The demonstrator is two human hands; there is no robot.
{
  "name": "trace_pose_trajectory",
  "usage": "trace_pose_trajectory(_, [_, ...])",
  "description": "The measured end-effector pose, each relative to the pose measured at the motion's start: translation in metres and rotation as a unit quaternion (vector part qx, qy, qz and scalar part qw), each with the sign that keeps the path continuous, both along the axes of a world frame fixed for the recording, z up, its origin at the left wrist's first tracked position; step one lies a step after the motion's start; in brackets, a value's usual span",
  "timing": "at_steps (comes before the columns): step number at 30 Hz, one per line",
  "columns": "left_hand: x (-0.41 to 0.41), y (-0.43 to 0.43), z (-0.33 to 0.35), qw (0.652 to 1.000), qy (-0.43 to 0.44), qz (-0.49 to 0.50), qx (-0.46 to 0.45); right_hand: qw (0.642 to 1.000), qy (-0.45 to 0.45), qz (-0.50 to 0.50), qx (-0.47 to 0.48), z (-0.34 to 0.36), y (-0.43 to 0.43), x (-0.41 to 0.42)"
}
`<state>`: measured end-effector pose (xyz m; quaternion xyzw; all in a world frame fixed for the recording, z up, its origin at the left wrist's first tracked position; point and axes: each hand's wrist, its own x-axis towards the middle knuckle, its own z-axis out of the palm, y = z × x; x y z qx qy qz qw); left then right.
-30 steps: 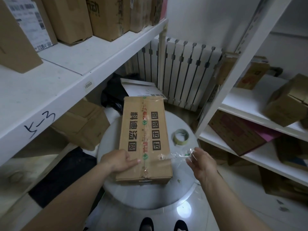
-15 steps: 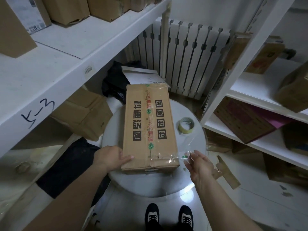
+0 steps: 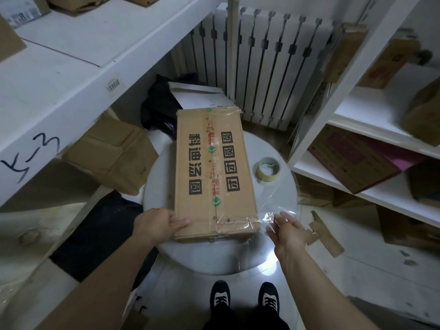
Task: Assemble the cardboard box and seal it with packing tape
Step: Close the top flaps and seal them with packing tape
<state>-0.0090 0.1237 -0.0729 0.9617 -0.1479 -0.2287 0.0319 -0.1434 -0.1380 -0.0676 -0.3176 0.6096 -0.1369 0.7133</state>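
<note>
Pinching tape strip (image 3: 266, 210) beyond box (image 3: 214, 167) edge, right fingers (image 3: 280, 218); left fingers (image 3: 180, 222) flat on box.

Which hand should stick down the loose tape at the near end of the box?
The right hand. It pinches the clear tape stuck to the near right corner of the cardboard box, while the left hand rests on the near left corner, probably steadying it.

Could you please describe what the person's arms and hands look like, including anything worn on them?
The left hand and right hand wear no gloves, and no ring, watch or bracelet shows. Both arms are uncovered as far as the view reaches; no sleeve is visible.
</note>
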Motion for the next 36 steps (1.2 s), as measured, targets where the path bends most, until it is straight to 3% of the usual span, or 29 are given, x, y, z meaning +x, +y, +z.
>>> trace_pose_trajectory(12, [0.007,0.002,-0.004,1.000,-0.015,-0.002,-0.022,1.000,-0.016,0.006,-0.002,-0.007,-0.001,0.006])
trace_pose_trajectory(31, [0.013,0.001,-0.008,0.998,0.047,-0.016,0.041,1.000,0.005,0.014,0.017,-0.030,0.000,0.007])
trace_pose_trajectory(36, [0.013,0.002,-0.013,0.998,0.059,-0.005,0.019,0.999,0.018,0.025,0.013,-0.040,0.000,0.008])
